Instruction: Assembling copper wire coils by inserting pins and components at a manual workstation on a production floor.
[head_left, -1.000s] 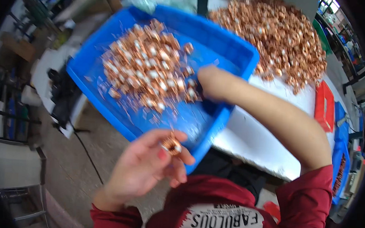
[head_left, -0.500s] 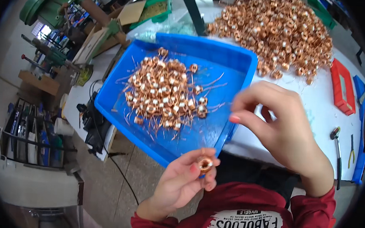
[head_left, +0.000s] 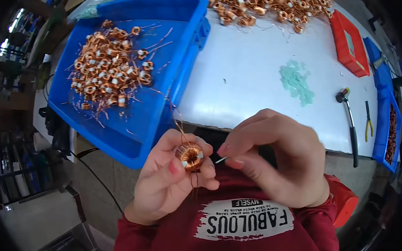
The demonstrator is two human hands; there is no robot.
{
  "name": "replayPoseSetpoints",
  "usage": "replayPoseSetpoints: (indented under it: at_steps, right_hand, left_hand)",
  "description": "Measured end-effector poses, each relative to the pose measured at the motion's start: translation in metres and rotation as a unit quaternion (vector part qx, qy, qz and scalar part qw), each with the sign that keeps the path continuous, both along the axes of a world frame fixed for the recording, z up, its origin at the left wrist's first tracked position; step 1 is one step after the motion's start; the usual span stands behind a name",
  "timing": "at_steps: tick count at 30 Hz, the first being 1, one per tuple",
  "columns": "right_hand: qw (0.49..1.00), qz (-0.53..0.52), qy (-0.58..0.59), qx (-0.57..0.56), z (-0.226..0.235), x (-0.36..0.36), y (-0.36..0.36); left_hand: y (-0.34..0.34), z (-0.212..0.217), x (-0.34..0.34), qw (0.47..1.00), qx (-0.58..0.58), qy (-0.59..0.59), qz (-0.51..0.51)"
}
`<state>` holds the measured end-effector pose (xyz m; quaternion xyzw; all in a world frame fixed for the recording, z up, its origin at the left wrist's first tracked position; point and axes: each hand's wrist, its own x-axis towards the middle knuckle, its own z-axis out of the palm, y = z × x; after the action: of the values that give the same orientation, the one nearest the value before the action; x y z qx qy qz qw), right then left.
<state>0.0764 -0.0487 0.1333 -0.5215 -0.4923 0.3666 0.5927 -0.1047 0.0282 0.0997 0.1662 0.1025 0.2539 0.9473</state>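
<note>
My left hand (head_left: pixel 168 176) pinches a copper-wound ring coil (head_left: pixel 189 156) between thumb and fingers, its hole toward me. White patches show on the coil's ring, and loose copper wire ends stick out above and below it. Close beside it on the right, my right hand (head_left: pixel 277 160) pinches a small thin pale strip (head_left: pixel 221 160) between thumb and forefinger. The strip's tip points toward the coil, a small gap apart. To the left, a blue tray (head_left: pixel 135 142) bears a heap of similar coils (head_left: pixel 108 67) with wire tails.
A large pile of coils (head_left: pixel 272 5) covers the table's far side. Pale green pieces (head_left: pixel 296 83) lie mid-table. At the right are a red box (head_left: pixel 348 42), a hammer (head_left: pixel 350 121), yellow-handled pliers (head_left: pixel 369 126) and a blue bin (head_left: pixel 381 132).
My view has swung to the right and nearer the table. My right hand has come down beside the coil, now with a thin strip in its fingers. The left still holds the coil.
</note>
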Motion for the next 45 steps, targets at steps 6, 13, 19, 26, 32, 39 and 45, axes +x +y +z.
replayPoseSetpoints:
  at_steps: [6,13,19,26,32,39,45]
  right_hand:
    - [0.973,-0.064,-0.172,0.139,-0.013,0.0,-0.008]
    - [0.925,-0.093,-0.32,0.181,-0.025,0.007,-0.012]
    - [0.908,-0.094,-0.378,0.153,-0.016,0.014,-0.025]
    - [0.982,-0.043,-0.182,0.036,-0.014,0.019,-0.027]
    - [0.992,-0.062,0.105,0.001,-0.035,0.016,-0.026]
    - [0.985,0.03,0.167,-0.015,-0.046,0.033,-0.032]
    - [0.986,0.018,0.158,-0.046,-0.059,0.043,-0.037]
  left_hand:
    - [-0.014,-0.008,0.016,0.998,0.026,0.063,0.004]
    - [-0.016,-0.01,0.025,0.997,-0.004,0.056,-0.044]
    - [-0.018,-0.009,0.031,0.998,0.039,0.045,-0.036]
    - [-0.017,0.008,0.034,0.946,0.174,0.253,-0.108]
    - [-0.023,0.012,0.045,0.932,0.275,0.232,-0.047]
    - [-0.024,0.009,0.052,0.942,0.249,0.218,-0.056]
    - [-0.009,0.038,0.05,0.882,0.329,0.338,0.012]
